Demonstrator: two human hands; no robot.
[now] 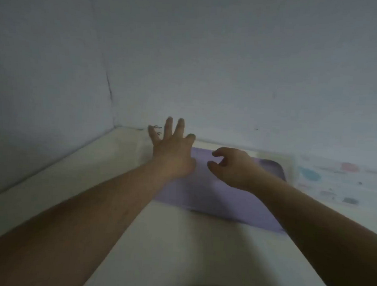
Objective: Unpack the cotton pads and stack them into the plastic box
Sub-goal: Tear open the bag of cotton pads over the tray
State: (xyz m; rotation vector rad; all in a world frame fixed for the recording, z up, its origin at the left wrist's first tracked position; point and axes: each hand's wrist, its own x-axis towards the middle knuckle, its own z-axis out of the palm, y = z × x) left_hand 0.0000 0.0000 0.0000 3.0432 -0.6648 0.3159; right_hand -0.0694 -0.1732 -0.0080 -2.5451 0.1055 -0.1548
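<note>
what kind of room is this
Likely a home room corner, though blurred: a white table pushed against bare pale walls, a purple mat and a pastel-patterned sheet beside it.

No legible text or labels

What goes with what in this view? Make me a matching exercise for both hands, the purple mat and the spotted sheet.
Things:
1. left hand
2. right hand
3. purple mat
4. spotted sheet

States or places:
A. flat on the white table, mid-view
B. fingers spread straight, holding nothing
C. far right, by the wall
D. fingers curved, holding nothing

Pairs: 1-B; 2-D; 3-A; 4-C.
</note>
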